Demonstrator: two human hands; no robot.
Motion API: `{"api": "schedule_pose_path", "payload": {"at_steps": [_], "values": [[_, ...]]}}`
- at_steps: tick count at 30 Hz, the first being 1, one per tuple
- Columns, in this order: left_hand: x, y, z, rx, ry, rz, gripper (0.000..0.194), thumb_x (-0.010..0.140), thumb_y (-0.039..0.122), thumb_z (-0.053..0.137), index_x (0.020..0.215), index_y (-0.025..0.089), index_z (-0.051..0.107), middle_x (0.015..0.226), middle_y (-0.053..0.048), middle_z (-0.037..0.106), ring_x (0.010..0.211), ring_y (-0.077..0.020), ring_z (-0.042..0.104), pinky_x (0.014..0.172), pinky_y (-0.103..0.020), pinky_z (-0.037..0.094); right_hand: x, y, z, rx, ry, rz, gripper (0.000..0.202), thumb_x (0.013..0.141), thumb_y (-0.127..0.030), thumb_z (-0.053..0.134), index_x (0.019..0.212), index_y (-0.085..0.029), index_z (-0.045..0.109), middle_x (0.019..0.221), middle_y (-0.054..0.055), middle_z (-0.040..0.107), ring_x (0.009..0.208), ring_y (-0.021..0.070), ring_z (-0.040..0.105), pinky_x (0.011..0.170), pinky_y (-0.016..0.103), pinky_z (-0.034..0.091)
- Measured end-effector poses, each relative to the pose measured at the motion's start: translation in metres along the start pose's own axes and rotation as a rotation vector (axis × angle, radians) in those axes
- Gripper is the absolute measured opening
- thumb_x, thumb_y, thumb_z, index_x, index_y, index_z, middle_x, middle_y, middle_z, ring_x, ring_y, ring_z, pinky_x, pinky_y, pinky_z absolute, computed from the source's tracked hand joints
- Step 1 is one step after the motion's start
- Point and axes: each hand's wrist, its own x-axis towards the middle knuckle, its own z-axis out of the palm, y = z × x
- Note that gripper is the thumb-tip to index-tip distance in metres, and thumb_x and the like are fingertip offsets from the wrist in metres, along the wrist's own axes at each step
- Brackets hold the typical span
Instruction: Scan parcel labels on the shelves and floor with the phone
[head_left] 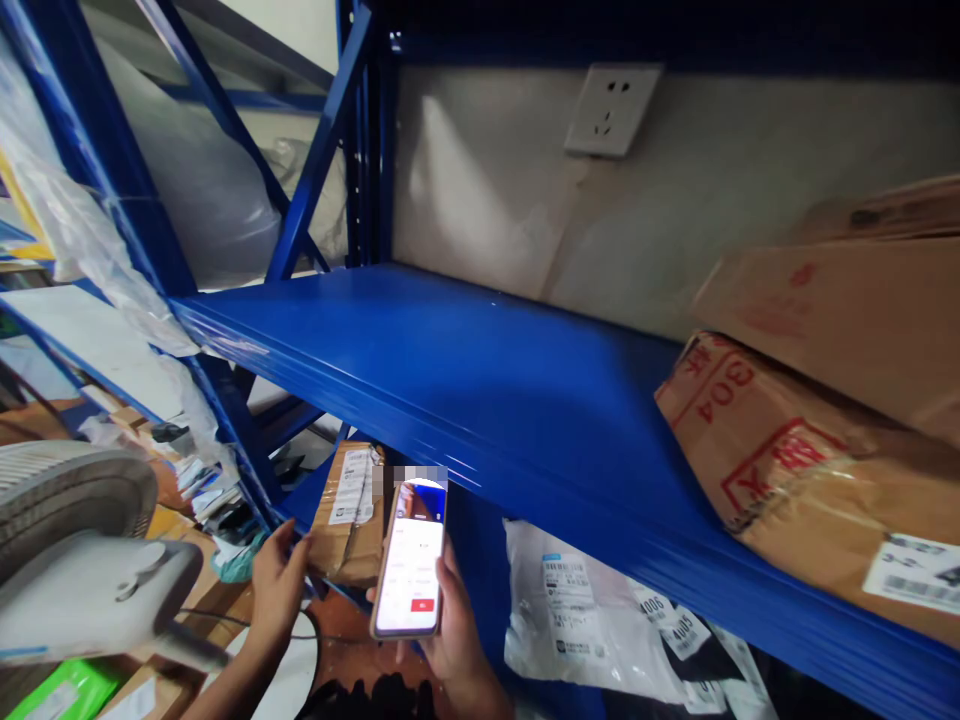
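My right hand is wrapped around a smartphone, holding it upright with its lit screen towards me. The screen shows a camera picture at the top, a white form below and a red button. To its left, a brown cardboard parcel with a white shipping label lies on the lower blue shelf, under the upper shelf's edge. My left hand is at the parcel's left edge, thumb and fingers apart, the thumb seeming to touch the cardboard. Some of its fingertips are hard to make out.
The upper blue shelf juts out above both hands. Cardboard boxes stand at its right end. White plastic mailers lie on the lower shelf at right. A fan stands at left, beside a slanted blue post wrapped in plastic.
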Motion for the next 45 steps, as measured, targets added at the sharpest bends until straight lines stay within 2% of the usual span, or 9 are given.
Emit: {"api": "schedule_pose_path", "payload": {"at_steps": [5,10,17,20,22,25,29,35,45], "values": [[0.002,0.033,0.023,0.585,-0.506,0.757,0.031,0.077,0.033,0.06,0.103,0.024,0.072,0.12,-0.01,0.066,0.121,-0.0339,0.05,0.113,-0.049,0.028,0.002,0.009,-0.018,0.018,0.121,0.115,0.101,0.063,-0.065,0.075,0.142,-0.021,0.032,0.103,0.014,0.074,0.068,0.0284,0.074,0.029,0.022,0.039],[0.007,0.03,0.028,0.752,-0.536,0.836,0.037,0.086,0.034,0.053,0.118,0.024,0.068,0.127,-0.009,0.065,0.125,-0.0317,0.047,0.111,-0.05,0.029,0.023,0.044,-0.049,-0.239,0.356,0.118,0.09,0.069,-0.075,0.062,0.134,-0.02,0.036,0.093,0.01,0.074,0.063,0.0236,0.072,0.037,0.026,0.046],[0.016,0.026,0.021,0.959,-0.55,0.937,0.044,0.089,0.028,0.043,0.13,0.022,0.058,0.134,-0.009,0.06,0.127,-0.0282,0.045,0.109,-0.047,0.031,0.041,0.068,-0.096,-0.611,0.54,-0.001,0.073,0.048,-0.082,0.07,0.091,-0.024,0.053,0.078,0.007,0.069,0.069,0.0327,0.071,0.053,0.043,0.055],[0.018,0.028,0.022,0.953,-0.556,0.956,0.038,0.087,0.023,0.045,0.122,0.024,0.059,0.128,-0.008,0.062,0.121,-0.0278,0.047,0.103,-0.046,0.033,0.05,0.047,-0.082,-0.81,0.55,-0.198,0.057,0.053,-0.066,0.078,0.086,-0.024,0.058,0.094,0.015,0.067,0.105,0.0397,0.062,0.084,0.049,0.052],[0.019,0.027,0.023,0.933,-0.548,0.97,0.029,0.086,0.021,0.045,0.112,0.024,0.059,0.124,-0.007,0.062,0.119,-0.0274,0.047,0.1,-0.045,0.034,0.065,0.033,-0.059,-0.913,0.478,-0.318,0.048,0.067,-0.056,0.072,0.099,-0.022,0.061,0.112,0.018,0.064,0.117,0.0355,0.055,0.096,0.048,0.046],[0.02,0.022,0.024,0.891,-0.531,0.996,0.02,0.087,0.021,0.043,0.103,0.022,0.055,0.123,-0.009,0.06,0.12,-0.0278,0.046,0.099,-0.045,0.034,0.098,0.024,-0.019,-1.017,0.274,-0.379,0.031,0.082,-0.045,0.059,0.101,-0.02,0.063,0.095,0.011,0.069,0.083,0.0249,0.065,0.071,0.038,0.053],[0.022,0.021,0.023,0.823,-0.522,1.002,0.021,0.09,0.026,0.041,0.105,0.021,0.054,0.126,-0.013,0.054,0.121,-0.0291,0.046,0.102,-0.048,0.034,0.133,0.03,0.015,-1.176,0.17,-0.436,0.016,0.073,-0.02,0.069,0.087,-0.017,0.064,0.083,0.004,0.067,0.077,0.02,0.063,0.074,0.036,0.052],[0.021,0.027,0.022,0.811,-0.536,0.955,0.026,0.095,0.033,0.036,0.102,0.019,0.057,0.122,-0.013,0.056,0.118,-0.0291,0.049,0.102,-0.048,0.037,0.146,0.033,0.019,-1.356,0.191,-0.463,0.007,0.084,-0.017,0.066,0.08,-0.015,0.062,0.08,-0.001,0.065,0.076,0.0159,0.062,0.075,0.035,0.053],[0.031,0.013,0.023,0.89,-0.416,1.19,0.032,0.092,0.02,0.041,0.121,0.018,0.052,0.124,-0.011,0.054,0.116,-0.0263,0.048,0.1,-0.047,0.043,0.161,0.027,0.022,-1.492,0.228,-0.498,0.02,0.089,-0.028,0.065,0.074,-0.015,0.063,0.075,-0.001,0.066,0.073,0.0148,0.064,0.074,0.034,0.054]]}}
